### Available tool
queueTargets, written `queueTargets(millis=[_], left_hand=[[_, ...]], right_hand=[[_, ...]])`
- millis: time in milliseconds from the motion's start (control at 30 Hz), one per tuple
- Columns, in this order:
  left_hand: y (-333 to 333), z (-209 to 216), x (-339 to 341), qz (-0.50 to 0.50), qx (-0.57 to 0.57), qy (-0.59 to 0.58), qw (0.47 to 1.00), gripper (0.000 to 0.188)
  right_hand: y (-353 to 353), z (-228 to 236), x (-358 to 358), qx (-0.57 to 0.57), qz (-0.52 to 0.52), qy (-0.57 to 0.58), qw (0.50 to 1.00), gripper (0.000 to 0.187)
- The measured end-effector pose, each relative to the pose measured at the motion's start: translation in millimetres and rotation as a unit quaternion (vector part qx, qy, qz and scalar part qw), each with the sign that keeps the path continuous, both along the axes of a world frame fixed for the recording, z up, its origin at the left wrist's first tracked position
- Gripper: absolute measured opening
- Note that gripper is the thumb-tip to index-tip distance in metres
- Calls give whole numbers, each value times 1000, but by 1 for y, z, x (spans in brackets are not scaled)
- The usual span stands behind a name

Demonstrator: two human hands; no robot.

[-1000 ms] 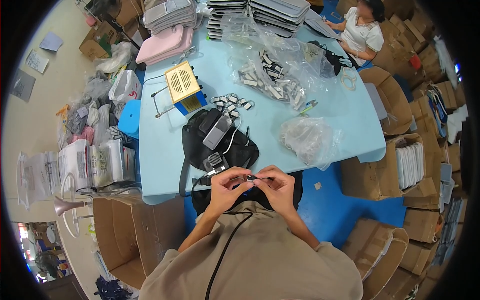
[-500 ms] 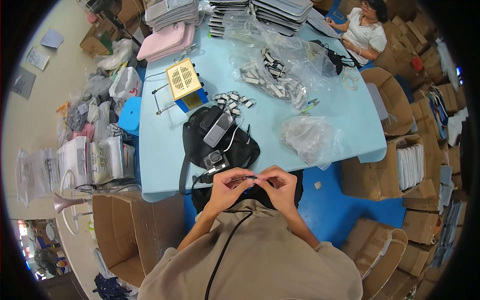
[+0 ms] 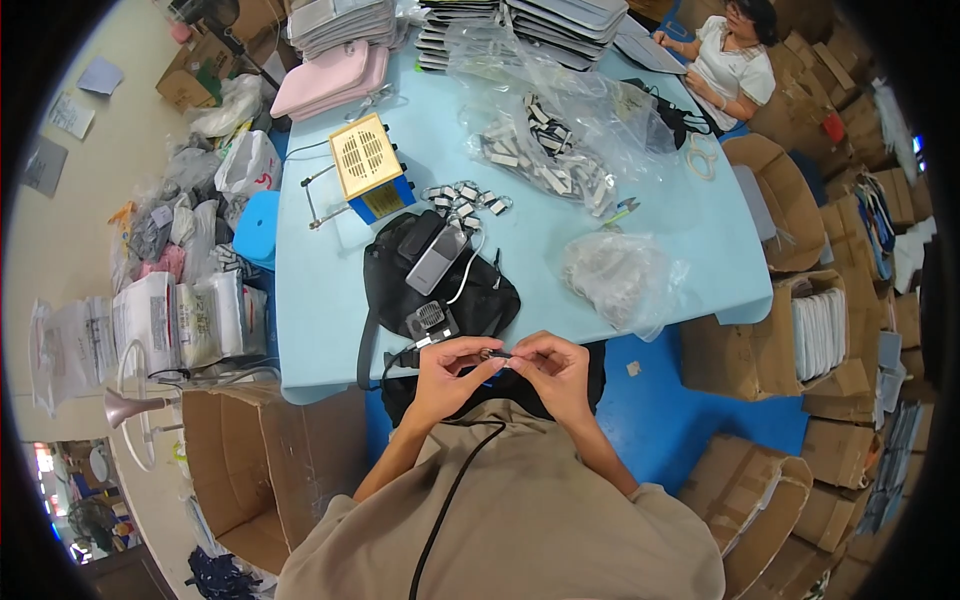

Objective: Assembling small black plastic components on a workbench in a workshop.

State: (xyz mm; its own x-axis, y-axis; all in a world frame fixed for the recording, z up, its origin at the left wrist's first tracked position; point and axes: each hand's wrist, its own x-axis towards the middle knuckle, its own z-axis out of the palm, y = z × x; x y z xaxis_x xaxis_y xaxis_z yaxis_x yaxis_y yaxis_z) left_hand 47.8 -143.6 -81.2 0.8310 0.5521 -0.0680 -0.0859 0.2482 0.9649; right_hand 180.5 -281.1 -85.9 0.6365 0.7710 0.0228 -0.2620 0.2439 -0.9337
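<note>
Close to my body at the table's near edge, my left hand [image 3: 446, 378] and my right hand [image 3: 556, 374] meet, thumbs and fingertips pinched. Between them is a small dark piece with a shiny metal part [image 3: 497, 354], too small to name and partly covered by fingers. Just beyond my left hand lies a black bag [image 3: 385, 275] with a grey power bank [image 3: 436, 262], a white cable [image 3: 467, 268] and a small grilled device [image 3: 430, 317] on it. Farther off is a cluster of small white-and-black pieces with metal rings [image 3: 466, 205].
On the light blue table [image 3: 530, 285] are a yellow-and-blue box device [image 3: 368, 160], a clear bag of similar small pieces [image 3: 560, 165], another plastic bag [image 3: 620, 275] and stacked grey cases [image 3: 560, 30]. Cardboard boxes [image 3: 275, 470] flank me. A person [image 3: 730, 65] sits at the far right.
My fingers have shifted slightly around the small piece, and more of its shiny metal part shows near my left fingertips. The table things have not moved.
</note>
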Motion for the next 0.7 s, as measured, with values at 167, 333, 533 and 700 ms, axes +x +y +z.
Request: queueTargets(millis=[167, 333, 533, 700], left_hand=[[10, 1, -4, 6, 13, 6, 1000, 25], [24, 2, -11, 8, 49, 14, 999, 24], [160, 23, -47, 228, 141, 83, 960, 24], [336, 5, -80, 277, 130, 109, 946, 32]], right_hand=[[10, 1, -3, -3, 17, 3, 1000, 12], [16, 0, -7, -18, -5, -5, 1000, 15], [19, -5, -6, -59, -31, -7, 998, 13], [31, -12, -8, -78, -12, 2, 997, 10]])
